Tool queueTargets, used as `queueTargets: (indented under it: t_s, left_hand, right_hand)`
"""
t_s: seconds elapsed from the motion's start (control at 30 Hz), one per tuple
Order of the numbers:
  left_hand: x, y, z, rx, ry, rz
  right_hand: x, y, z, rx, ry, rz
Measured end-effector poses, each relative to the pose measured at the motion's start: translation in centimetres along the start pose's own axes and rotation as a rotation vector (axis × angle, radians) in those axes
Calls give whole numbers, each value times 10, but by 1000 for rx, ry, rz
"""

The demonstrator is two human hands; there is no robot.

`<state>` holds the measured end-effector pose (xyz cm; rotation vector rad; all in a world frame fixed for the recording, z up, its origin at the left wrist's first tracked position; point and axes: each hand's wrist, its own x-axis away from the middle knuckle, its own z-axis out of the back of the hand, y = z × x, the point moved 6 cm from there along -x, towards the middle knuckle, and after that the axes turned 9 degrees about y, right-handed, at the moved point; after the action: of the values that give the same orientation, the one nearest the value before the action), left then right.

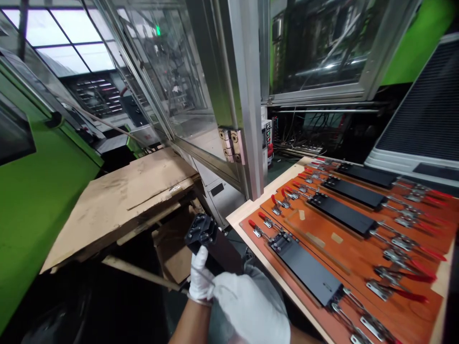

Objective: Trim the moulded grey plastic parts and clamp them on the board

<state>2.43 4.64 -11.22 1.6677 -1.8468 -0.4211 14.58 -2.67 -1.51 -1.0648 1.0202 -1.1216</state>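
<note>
My left hand (201,277), in a white glove, is wrapped round a long black part (224,251) with an open, ribbed end, thumb up along its near side. My right hand (251,303), also gloved in white, is close against the left one, its fingers closed; what they hold, if anything, is hidden. To the right, an orange board (294,224) carries several flat black parts, the nearest one (310,270) lying between red-handled toggle clamps (265,220).
A cardboard-covered table (139,186) stands at the left beside a green machine (46,210). A metal-framed clear door (251,95) with a hinge hangs ahead, its lower corner near the board. A dark grilled unit (426,105) is at the back right.
</note>
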Motion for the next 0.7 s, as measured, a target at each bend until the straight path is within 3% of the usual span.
queueTargets:
  t_s: [0.17,0.23,0.37,0.43,0.57,0.7]
  left_hand:
    - [1,-5,-14,56,-76,34]
    - [3,-9,-14,47,-83,53]
    - [3,-16,-9,24,-67,112]
    - [3,-14,-12,46,-107,99]
    - [7,-13,-26,79,-257,118]
    - [9,-14,-32,107,-302,131]
  right_hand:
    - [-11,26,6,-148,147,-138]
    - [-10,22,7,-53,190,-89]
    - [-3,6,1,212,82,39]
    - [-3,13,4,184,92,1]
    - [-10,37,13,154,236,-40]
    - [-8,28,10,296,216,37]
